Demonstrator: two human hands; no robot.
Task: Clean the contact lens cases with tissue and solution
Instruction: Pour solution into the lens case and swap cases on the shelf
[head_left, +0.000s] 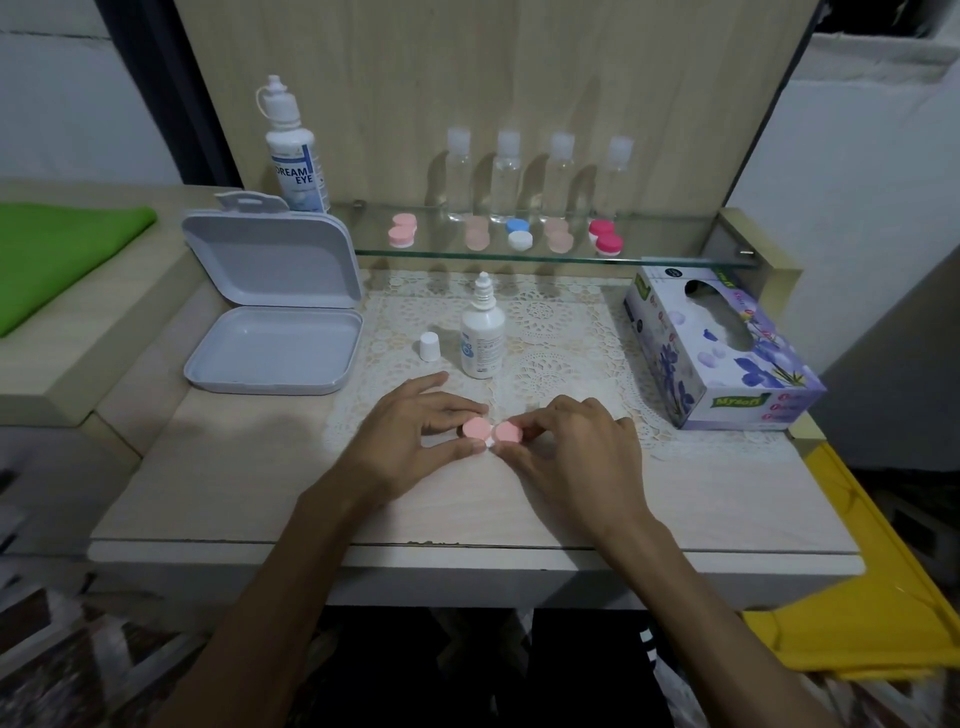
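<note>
Step in hand, as I judge it: opening or closing one pink lens case (491, 432), held just above the table (218, 499) near the front edge of the lace mat (566, 332). Left hand (410, 441) pinches the left cap between thumb and fingers, narrow grip; right hand (576, 447) pinches the right cap the same way. Both caps are on. A sliver of the white base shows between them.

Whether the caps are being loosened or tightened cannot be told from here. If loosening, the next move calls for a twist of each cap while the other hand steadies the base, then a sheet from the tissue box (727, 353) to the right and a squeeze from the small solution bottle (482, 338), which stands uncapped on the mat just behind the hands, its white cap (430, 346) beside it.

Surface: pale wood-grain table, chipped at the front edge. Grey hinged box (270, 312) lies open at the left.

Room: a glass shelf (675, 254) against a wood back panel carries five more cases (514, 235) in pink, peach, blue-and-white and magenta, four clear bottles (535, 176) behind them, and a large Dream Eye bottle (296, 156) at the left end. Green cloth (62, 249) far left; yellow fabric (857, 613) lower right
</note>
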